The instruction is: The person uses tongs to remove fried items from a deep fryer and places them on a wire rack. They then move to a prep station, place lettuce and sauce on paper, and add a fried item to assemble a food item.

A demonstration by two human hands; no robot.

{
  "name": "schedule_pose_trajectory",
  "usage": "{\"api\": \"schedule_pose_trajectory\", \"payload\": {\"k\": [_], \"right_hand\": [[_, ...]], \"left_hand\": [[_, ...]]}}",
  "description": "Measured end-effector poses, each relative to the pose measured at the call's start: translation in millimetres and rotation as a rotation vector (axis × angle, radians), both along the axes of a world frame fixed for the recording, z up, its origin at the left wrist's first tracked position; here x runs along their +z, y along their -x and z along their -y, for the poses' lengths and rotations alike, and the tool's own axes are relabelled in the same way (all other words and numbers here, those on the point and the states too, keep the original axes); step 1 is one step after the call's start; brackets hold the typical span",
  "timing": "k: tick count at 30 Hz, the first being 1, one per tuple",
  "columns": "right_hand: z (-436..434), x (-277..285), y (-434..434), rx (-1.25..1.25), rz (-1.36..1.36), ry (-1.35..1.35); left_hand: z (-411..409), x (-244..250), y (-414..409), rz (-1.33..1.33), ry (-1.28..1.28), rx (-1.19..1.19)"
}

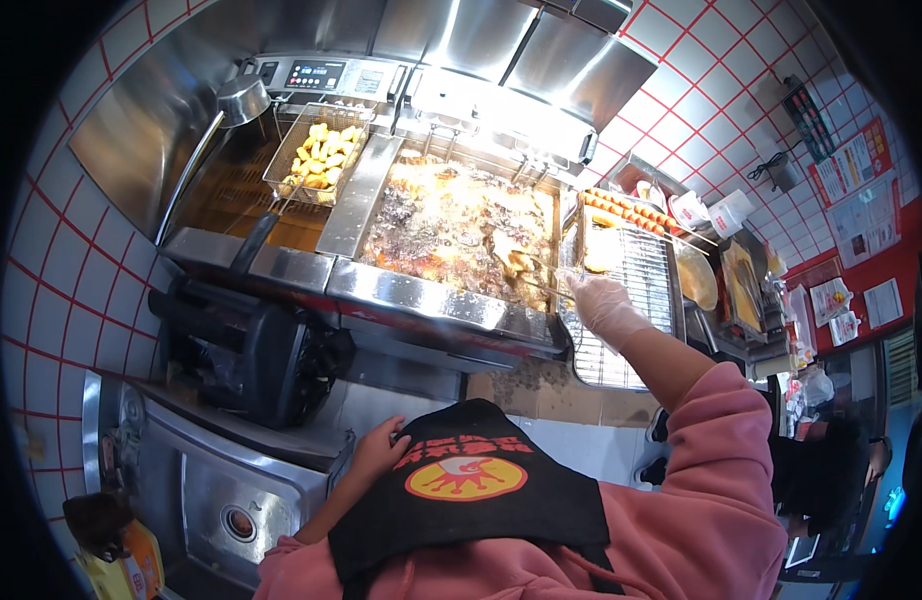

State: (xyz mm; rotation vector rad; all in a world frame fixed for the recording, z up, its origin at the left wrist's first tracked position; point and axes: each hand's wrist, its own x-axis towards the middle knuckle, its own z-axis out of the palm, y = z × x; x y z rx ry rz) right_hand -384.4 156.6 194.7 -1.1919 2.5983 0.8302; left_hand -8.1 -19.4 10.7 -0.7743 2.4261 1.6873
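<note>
My right hand [605, 306], in a clear plastic glove, grips metal tongs [548, 289] over the right side of a deep fryer [431, 296]. Between the tongs' ends is a golden fried piece [512, 255], at the surface of the bubbling oil [446, 210]; whether the tongs pinch it I cannot tell. Just right of the fryer, a wire draining rack [641, 292] lies under my right forearm, bearing a flat fried piece [602, 249] and skewered sausages [629, 211]. My left hand [382, 448] is bare and holds nothing, fingers apart beside my black apron [461, 450].
Yellow fried pieces [326, 154] fill a wire basket over the left vat, its black handle [254, 241] jutting forward. A long-handled metal ladle [243, 99] leans at the left. Below are a black bin-like container [236, 352] and a steel sink [228, 480]. Another person [817, 472] stands at right.
</note>
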Motion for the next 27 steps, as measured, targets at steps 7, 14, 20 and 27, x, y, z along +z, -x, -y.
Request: {"api": "schedule_pose_trajectory", "payload": {"k": [7,14,20,27], "right_hand": [[17,62,25,-0.277,0.434,0.078],[61,-8,77,-0.101,0.003,-0.005],[72,-92,143,-0.022,-0.108,0.256],[66,-14,112,0.075,-0.105,-0.045]], "left_hand": [[-11,-8,-16,0.012,0.007,0.099],[-30,-13,-30,0.044,-0.047,0.197],[-45,-6,-45,0.135,0.006,0.243],[-49,11,-28,0.155,0.005,0.256]]}}
